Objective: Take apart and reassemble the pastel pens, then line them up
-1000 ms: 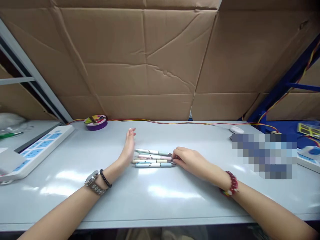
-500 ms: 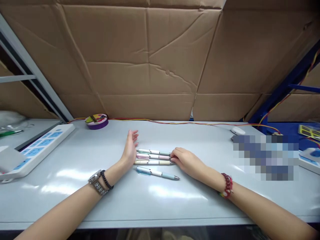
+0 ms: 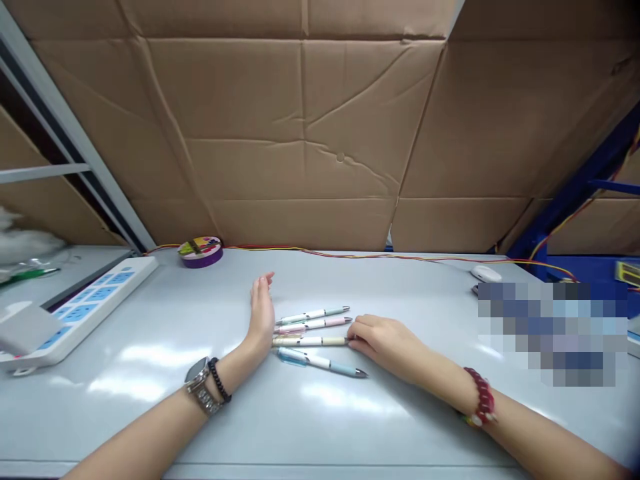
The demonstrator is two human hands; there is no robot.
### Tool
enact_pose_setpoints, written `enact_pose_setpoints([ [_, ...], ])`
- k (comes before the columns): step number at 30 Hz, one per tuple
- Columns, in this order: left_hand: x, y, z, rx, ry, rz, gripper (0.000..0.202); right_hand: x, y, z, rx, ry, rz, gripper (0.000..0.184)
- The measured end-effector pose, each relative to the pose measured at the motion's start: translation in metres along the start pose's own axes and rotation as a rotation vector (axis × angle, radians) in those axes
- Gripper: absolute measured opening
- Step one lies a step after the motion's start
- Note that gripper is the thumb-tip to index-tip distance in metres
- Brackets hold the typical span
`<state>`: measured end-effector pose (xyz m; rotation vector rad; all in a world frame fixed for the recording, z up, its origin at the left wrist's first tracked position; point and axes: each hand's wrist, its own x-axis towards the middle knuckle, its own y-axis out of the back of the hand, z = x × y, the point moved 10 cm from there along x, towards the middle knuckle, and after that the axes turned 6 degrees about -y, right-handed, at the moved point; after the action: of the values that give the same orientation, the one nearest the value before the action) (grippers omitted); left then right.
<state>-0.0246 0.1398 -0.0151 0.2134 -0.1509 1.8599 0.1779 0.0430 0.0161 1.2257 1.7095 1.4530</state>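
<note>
Four pens lie side by side on the table, their tips to the right: a pale green pen (image 3: 313,315), a pink pen (image 3: 315,325), a cream pen (image 3: 310,341) and a light blue pen (image 3: 323,363). My left hand (image 3: 261,310) stands on its edge, fingers stretched out, with its palm side against or close to the pens' left ends. The fingers of my right hand (image 3: 380,340) are bent together round the tip of the cream pen, which they hide. The green, pink and blue tips are free of that hand.
A white power strip (image 3: 135,277) lies at the left, near a round purple tin (image 3: 205,257). Red and yellow wires (image 3: 310,251) run along the back edge below a cardboard wall (image 3: 250,167). A white mouse (image 3: 486,273) sits at the right beside a blurred-out patch.
The pens' tips have fanned apart, with the green and pink ones now clear of my right hand, which has narrowed to the cream pen. The whole view has shifted slightly.
</note>
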Motion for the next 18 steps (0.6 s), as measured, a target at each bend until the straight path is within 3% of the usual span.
enact_pose_setpoints([
  [9, -0.0059, 0.0011, 0.0022, -0.113, 0.01, 0.066, 0.041, 0.0053, -0.0091, 0.0006, 0.049, -0.009, 0.05, 0.016],
  [18, -0.0033, -0.0011, 0.0069, -0.077, 0.022, 0.054, 0.042, 0.0052, -0.0005, 0.0043, 0.037, -0.029, -0.055, 0.016],
])
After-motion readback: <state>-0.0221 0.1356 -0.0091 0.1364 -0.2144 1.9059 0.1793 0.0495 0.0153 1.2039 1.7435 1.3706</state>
